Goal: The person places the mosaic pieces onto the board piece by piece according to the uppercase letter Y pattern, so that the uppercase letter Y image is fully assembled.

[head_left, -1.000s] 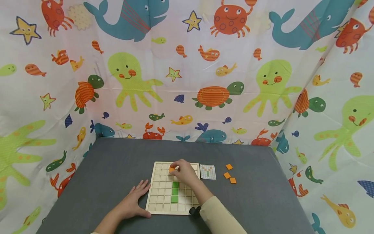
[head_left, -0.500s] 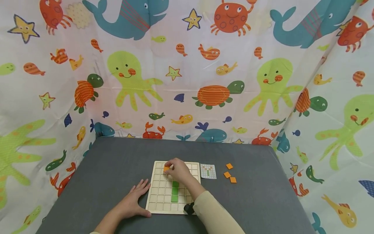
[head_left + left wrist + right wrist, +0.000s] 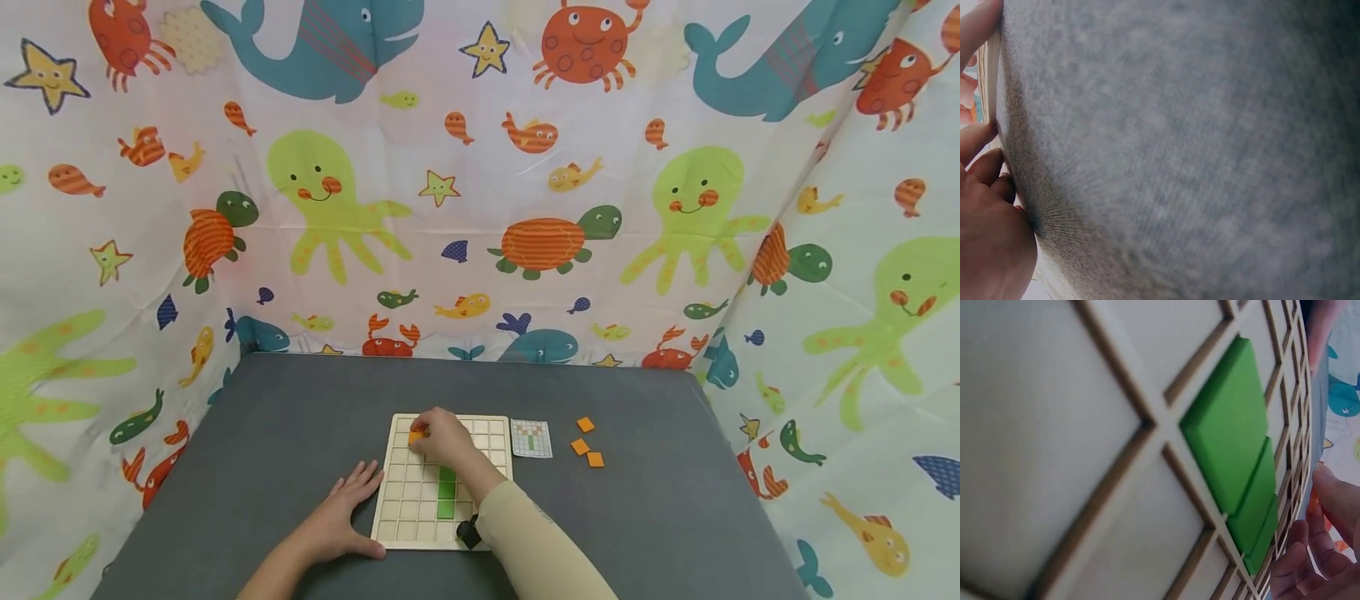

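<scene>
Right hand (image 3: 442, 440) low over the upper left part of the wooden grid board (image 3: 401, 504), just below centre frame in the head view, fingers curled and pinching an orange square tile (image 3: 415, 436) at the fingertips, the tile over a cell in the board's second row near the left side. Left hand (image 3: 337, 521) flat on the grey table (image 3: 300, 417), fingers straight and spread, fingertips against the board's left edge, thumb near its lower left corner; in the left wrist view only fingers (image 3: 975, 156) beside blurred grey surface. Green tiles (image 3: 447, 492) stacked in a column right of the board's middle, seen close and seated flush in the right wrist view (image 3: 1235, 425). To the right of the board, a small pattern card (image 3: 531, 438), and further right three spare orange tiles (image 3: 587, 442) loose on the table. Best done, judging from this: tile kept level and square to the wooden ribs, lowered straight into the cell rather than slid across, checked against the card for the correct cell, then pressed flush like the green ones; left hand firm against the edge to stop the board shifting; sleeve (image 3: 525, 542) kept clear of the green column. Sea-creature curtain (image 3: 480, 183) behind and to both sides.
</scene>
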Available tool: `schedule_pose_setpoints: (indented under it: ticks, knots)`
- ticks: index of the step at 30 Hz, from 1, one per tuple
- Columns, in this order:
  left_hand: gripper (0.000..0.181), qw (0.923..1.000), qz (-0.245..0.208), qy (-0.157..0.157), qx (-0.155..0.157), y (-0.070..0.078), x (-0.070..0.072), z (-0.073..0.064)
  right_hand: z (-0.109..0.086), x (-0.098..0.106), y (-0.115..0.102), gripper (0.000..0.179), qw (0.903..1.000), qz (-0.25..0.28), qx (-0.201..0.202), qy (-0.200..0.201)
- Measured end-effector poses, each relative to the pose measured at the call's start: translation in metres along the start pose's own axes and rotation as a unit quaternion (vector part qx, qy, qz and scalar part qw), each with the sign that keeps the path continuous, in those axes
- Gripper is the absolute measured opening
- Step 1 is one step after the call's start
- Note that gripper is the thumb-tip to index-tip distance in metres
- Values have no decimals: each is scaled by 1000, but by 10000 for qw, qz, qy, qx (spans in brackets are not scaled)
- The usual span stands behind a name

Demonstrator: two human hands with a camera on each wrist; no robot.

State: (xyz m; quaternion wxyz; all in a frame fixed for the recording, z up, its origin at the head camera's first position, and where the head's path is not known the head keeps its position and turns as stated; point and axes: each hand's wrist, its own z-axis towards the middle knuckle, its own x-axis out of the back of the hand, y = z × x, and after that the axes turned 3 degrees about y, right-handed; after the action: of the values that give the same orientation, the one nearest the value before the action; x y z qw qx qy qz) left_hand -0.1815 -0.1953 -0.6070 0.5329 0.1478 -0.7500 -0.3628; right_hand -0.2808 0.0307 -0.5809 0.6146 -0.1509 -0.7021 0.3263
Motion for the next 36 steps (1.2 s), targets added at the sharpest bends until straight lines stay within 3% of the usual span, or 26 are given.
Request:
schedule_pose_setpoints:
  ticks: [13,23,36]
  knots:
    - [127,10000,-26,12,-42,-5,-2,2,4,-8,-3,23,9984,-525,-214,84]
    - [127,10000,-78,-8,52,-3,-2,2,4,-1,-4,29,9988,-421,-238,-99]
    - [127,10000,-43,-6,11,-4,-2,3,-6,25,2,36,9994,278,30,-183]
